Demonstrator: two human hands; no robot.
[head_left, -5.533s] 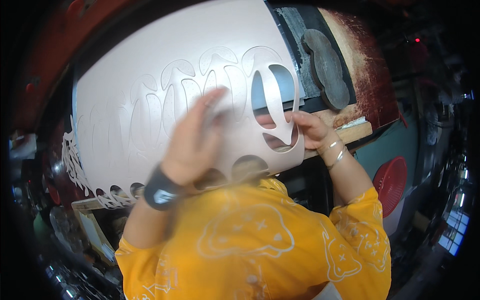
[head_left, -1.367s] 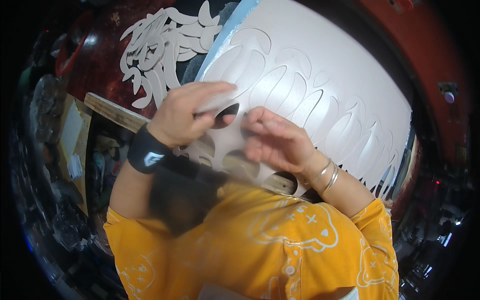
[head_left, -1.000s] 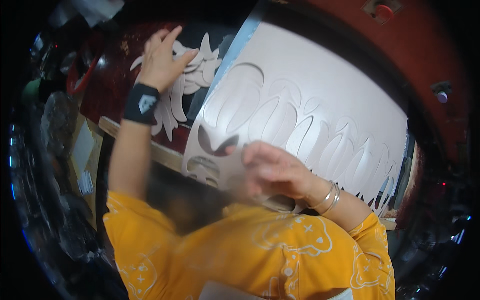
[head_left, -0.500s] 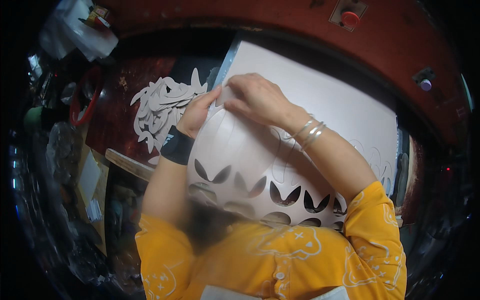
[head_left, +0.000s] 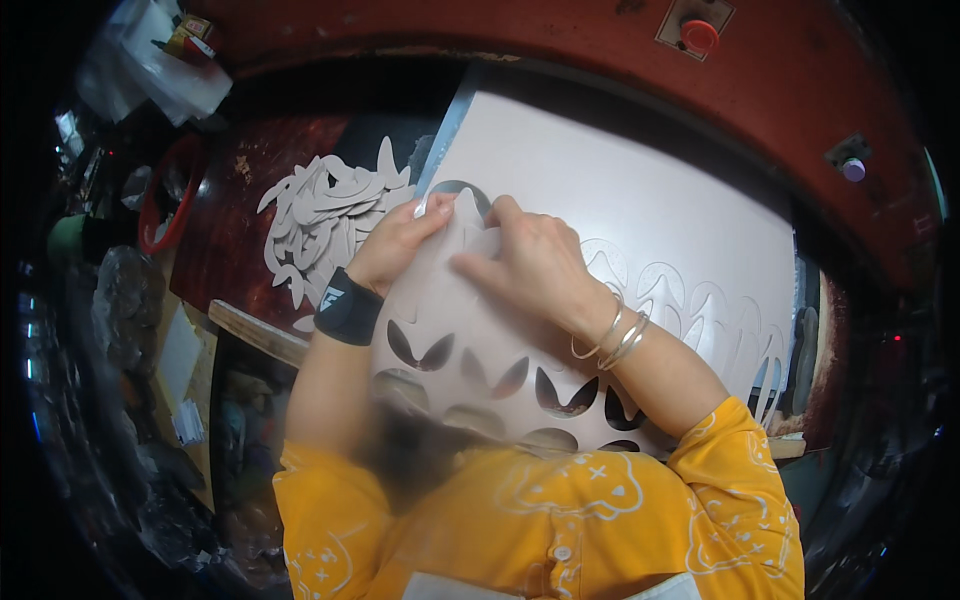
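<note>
A pale, smooth, flexible sheet [head_left: 480, 330] with leaf-shaped and rounded holes lies bowed between my arms. My left hand [head_left: 400, 240] pinches its far left edge between thumb and fingers, beside a dark rounded opening. Just right of that opening, my right hand [head_left: 535, 260] bends over the sheet, its thumb and fingers closing on a cut-out piece [head_left: 480, 241] that is partly lifted. The fingers hide much of this piece. More curved cut outlines [head_left: 660, 290] show in the sheet to the right of my right hand.
A heap of pale cut pieces [head_left: 325, 215] lies on the dark red surface at left. Beyond the hands, the uncut pale sheet area [head_left: 600, 150] runs under a red machine beam [head_left: 560, 30] with a red button [head_left: 699, 38]. A wooden strip [head_left: 258, 331] edges the left side.
My right hand has moved down and right, and a rounded opening now shows in the sheet at its far left. My left hand has shifted slightly but stays at the sheet's edge.
</note>
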